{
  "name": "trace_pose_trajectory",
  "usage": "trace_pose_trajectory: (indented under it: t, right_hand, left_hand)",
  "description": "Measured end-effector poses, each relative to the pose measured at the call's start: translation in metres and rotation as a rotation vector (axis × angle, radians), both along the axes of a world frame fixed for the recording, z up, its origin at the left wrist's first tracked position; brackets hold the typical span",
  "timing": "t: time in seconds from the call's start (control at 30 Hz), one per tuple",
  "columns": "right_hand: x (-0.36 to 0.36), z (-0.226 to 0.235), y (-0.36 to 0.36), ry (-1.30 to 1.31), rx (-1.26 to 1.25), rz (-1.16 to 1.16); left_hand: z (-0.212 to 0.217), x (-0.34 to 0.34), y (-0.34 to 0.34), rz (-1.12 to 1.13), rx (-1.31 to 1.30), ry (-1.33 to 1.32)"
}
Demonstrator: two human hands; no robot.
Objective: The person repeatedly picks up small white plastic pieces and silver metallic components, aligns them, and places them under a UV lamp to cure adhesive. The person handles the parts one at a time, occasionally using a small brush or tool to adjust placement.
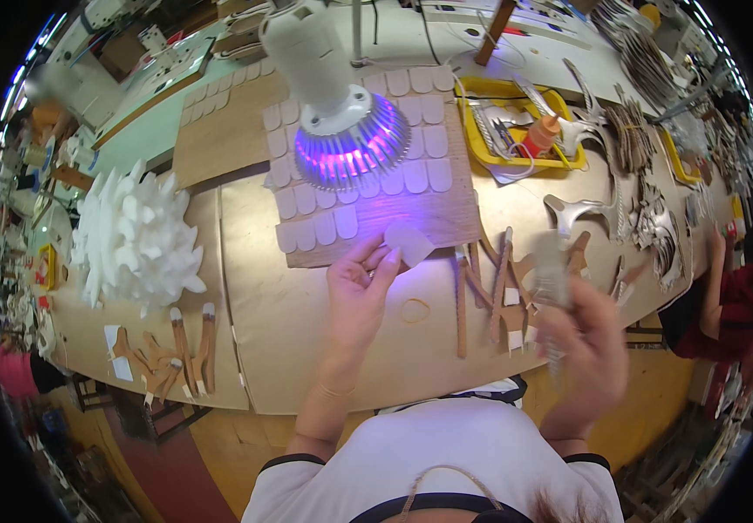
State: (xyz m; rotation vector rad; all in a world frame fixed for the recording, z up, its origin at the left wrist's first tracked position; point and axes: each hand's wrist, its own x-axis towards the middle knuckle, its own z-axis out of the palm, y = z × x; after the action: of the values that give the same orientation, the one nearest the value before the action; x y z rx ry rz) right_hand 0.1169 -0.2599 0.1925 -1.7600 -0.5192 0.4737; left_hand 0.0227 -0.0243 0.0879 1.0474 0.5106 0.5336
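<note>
"What did the left hand (pixel 363 270) hold?"
"A thin, pale, round-ended patch (pixel 412 245), pinched between thumb and fingers over the wood-grained board's (pixel 324 259) near edge."
"And the right hand (pixel 587 340)?"
"Its fingers were wrapped around a greyish, blurred tool (pixel 551 275)."
"Any room?"
"Between the hands, above the smooth tan table (pixel 293 340), where a thin ring (pixel 427 307) lay."

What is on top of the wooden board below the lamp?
On the board are rows of pale, round-ended pieces. The lamp covers part of the middle, so what lies behind it cannot be seen. The left hand holds a similar piece near the front edge.
</note>
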Motion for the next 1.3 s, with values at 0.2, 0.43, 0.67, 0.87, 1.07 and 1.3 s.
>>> trace_pose_trajectory:
  t: [0.2, 0.43, 0.67, 0.87, 1.07, 1.3]
  right_hand:
    - [0.013, -0.016, 0.086, -0.077, -0.330, 0.314]
    - [0.023, -0.032, 0.127, -0.416, -0.324, 0.377]
    - [0.033, -0.039, 0.139, -0.279, -0.337, 0.426]
    - [0.037, -0.043, 0.140, -0.264, -0.298, 0.431]
    - [0.036, -0.044, 0.143, -0.223, -0.303, 0.448]
    - [0.037, -0.045, 0.144, -0.194, -0.307, 0.457]
  left_hand:
    - [0.009, 0.010, 0.015, 0.024, -0.007, -0.060]
    - [0.008, 0.020, 0.033, 0.087, 0.103, -0.040]
    - [0.012, 0.018, 0.036, 0.097, 0.061, -0.057]
    - [0.015, 0.018, 0.037, 0.097, 0.068, -0.056]
    - [0.013, 0.017, 0.036, 0.090, 0.055, -0.054]
    - [0.015, 0.013, 0.036, 0.062, -0.008, -0.115]
